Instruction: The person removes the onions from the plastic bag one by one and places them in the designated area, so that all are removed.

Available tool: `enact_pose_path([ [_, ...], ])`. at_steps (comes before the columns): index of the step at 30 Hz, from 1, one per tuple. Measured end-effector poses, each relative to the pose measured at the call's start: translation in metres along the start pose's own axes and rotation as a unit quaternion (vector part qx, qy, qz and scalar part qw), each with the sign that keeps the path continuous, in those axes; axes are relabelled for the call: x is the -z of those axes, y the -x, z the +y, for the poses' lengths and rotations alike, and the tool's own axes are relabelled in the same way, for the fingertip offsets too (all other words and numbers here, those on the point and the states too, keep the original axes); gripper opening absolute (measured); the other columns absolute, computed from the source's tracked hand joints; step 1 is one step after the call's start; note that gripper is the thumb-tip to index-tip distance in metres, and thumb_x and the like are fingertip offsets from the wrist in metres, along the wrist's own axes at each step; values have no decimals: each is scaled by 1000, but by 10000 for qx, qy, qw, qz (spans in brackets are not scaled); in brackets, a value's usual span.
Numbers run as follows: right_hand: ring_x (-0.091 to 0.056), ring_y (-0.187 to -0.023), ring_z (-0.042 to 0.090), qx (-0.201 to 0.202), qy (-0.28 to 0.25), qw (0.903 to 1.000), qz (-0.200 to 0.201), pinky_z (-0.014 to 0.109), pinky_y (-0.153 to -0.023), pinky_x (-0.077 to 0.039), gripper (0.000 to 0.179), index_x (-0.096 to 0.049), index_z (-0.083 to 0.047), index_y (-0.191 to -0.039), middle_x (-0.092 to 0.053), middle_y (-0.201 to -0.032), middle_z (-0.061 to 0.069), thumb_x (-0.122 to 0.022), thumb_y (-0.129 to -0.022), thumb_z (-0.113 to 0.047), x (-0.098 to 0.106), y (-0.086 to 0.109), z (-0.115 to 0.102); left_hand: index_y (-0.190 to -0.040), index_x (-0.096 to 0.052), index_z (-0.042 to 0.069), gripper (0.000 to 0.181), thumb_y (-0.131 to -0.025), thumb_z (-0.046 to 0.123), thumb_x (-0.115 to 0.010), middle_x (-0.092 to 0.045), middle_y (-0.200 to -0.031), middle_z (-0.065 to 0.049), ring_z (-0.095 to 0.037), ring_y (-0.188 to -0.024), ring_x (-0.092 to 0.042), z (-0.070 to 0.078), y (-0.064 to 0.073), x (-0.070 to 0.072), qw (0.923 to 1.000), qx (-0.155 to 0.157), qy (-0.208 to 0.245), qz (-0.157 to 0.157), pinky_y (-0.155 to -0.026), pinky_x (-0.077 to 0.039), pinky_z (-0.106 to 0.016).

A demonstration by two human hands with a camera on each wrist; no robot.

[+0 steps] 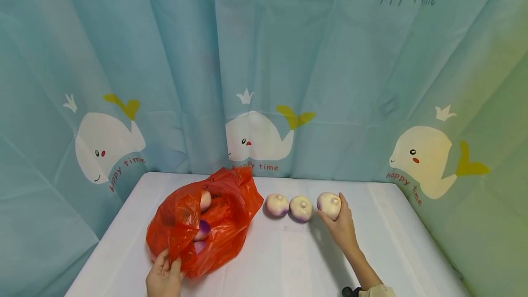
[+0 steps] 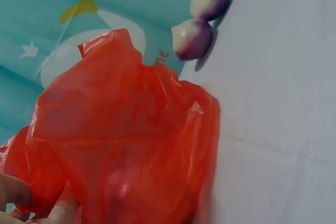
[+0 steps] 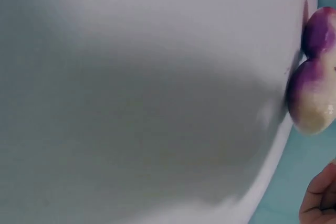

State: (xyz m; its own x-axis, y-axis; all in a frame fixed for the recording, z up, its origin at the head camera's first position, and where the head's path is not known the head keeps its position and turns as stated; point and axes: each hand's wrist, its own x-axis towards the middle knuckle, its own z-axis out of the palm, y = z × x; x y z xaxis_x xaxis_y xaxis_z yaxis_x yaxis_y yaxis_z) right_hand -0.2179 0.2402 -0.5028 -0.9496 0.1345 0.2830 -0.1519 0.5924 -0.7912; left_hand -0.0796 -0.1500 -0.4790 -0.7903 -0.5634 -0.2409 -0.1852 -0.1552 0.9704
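Observation:
My left hand [image 1: 164, 275] pinches the near edge of a red plastic bag [image 1: 231, 230], whose mouth gapes toward the right. Several white-and-purple turnips show inside the bag, one of them a purple-topped turnip [image 1: 202, 230]; the film hides the rest. In my right hand [image 1: 343, 228] is a pale turnip [image 1: 328, 205], gripped between thumb and fingers at the right end of a short row. Two more turnips stand to its left on the table, a middle turnip [image 1: 301, 208] and a left turnip [image 1: 277, 205], nearly touching. The right wrist view catches only a bit of the fingers [image 3: 320, 195].
A white-covered table [image 1: 264, 260] carries everything. Behind it hangs a light blue curtain [image 1: 272, 58] printed with whales, which also closes off both sides. The bag's right edge lies close to the left turnip.

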Motion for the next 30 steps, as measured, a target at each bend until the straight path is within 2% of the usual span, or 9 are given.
enact_pose_path([
  [2, -44, -113, 50, -204, 19, 9998, 12, 57, -86, -44, 94, -10, 9, -144, -34, -131, 38, -73, -83, -26, 1, -1, 2, -135, -36, -12, 44, -93, 0, -45, -37, -133, -35, -39, -116, -45, 1, 0, 0, 10000, 5, -25, -26, -84, -39, -49],
  [3, -43, -113, 51, -319, -4, 9995, 3, 58, -87, -43, 95, -8, 10, -143, -34, -130, 40, -73, -83, -26, 1, -1, 2, -135, -36, -12, 45, -93, 0, -45, -37, -134, -35, -36, -114, -47, 1, 0, 1, 10000, 24, -48, -36, -84, -39, -48],
  [6, -46, -111, 52, -564, -102, 9983, -47, 57, -88, -44, 97, -6, 12, -141, -37, -126, 43, -73, -83, -27, 2, -4, 4, -135, -38, -10, 44, -94, 3, -46, -40, -133, -34, -14, -98, -57, 2, -1, 2, 9998, 11, -180, -4, -82, -48, -38],
  [9, -49, -107, 50, -622, -4, 9980, -96, 55, -84, -46, 93, -13, 13, -139, -40, -124, 42, -73, -82, -29, 2, -6, 6, -136, -40, -6, 44, -94, 6, -48, -43, -132, -32, 5, -81, -52, 4, -2, 2, 9994, 101, -331, 71, -74, -53, -27],
  [15, -41, -107, 47, -560, 680, 9960, -119, 56, -79, -47, 85, -29, 13, -137, -27, -124, 39, -74, -80, -31, 1, -2, 14, -135, -42, -6, 43, -95, 5, -48, -45, -130, -32, 4, -79, -53, 1, -2, 1, 9995, 107, -258, 142, -68, -53, -20],
  [21, -42, -108, 56, -502, 1201, 9907, -397, 61, -83, -43, 82, -30, 17, -135, -34, -119, 44, -73, -81, -27, 1, -1, 19, -134, -45, -3, 41, -94, 7, -52, -52, -125, -29, -7, -85, -58, -13, -12, 1, 9997, 33, -47, 252, -61, -51, -16],
  [25, -43, -109, 56, -322, 1356, 9886, -572, 62, -86, -41, 76, -31, 19, -132, -39, -120, 45, -72, -83, -22, 0, -4, 20, -133, -48, 2, 40, -94, 8, -54, -57, -122, -21, -7, -85, -58, -20, -18, 1, 9988, 249, -86, 409, -61, -52, -18],
  [28, -45, -110, 53, -93, 1333, 9893, -586, 61, -87, -40, 72, -35, 19, -128, -43, -119, 42, -73, -81, -19, 1, -7, 20, -133, -48, 2, 40, -94, 7, -53, -57, -124, -21, -1, -80, -57, -16, -17, 0, 9984, 301, -180, 434, -63, -53, -18],
  [30, -47, -108, 52, -8, 1289, 9902, -544, 60, -86, -41, 70, -37, 19, -125, -46, -117, 40, -74, -80, -18, 2, -8, 21, -134, -45, -3, 41, -94, 5, -51, -50, -128, -28, 0, -80, -56, -10, -12, 0, 9993, 186, -182, 283, -65, -52, -18],
])
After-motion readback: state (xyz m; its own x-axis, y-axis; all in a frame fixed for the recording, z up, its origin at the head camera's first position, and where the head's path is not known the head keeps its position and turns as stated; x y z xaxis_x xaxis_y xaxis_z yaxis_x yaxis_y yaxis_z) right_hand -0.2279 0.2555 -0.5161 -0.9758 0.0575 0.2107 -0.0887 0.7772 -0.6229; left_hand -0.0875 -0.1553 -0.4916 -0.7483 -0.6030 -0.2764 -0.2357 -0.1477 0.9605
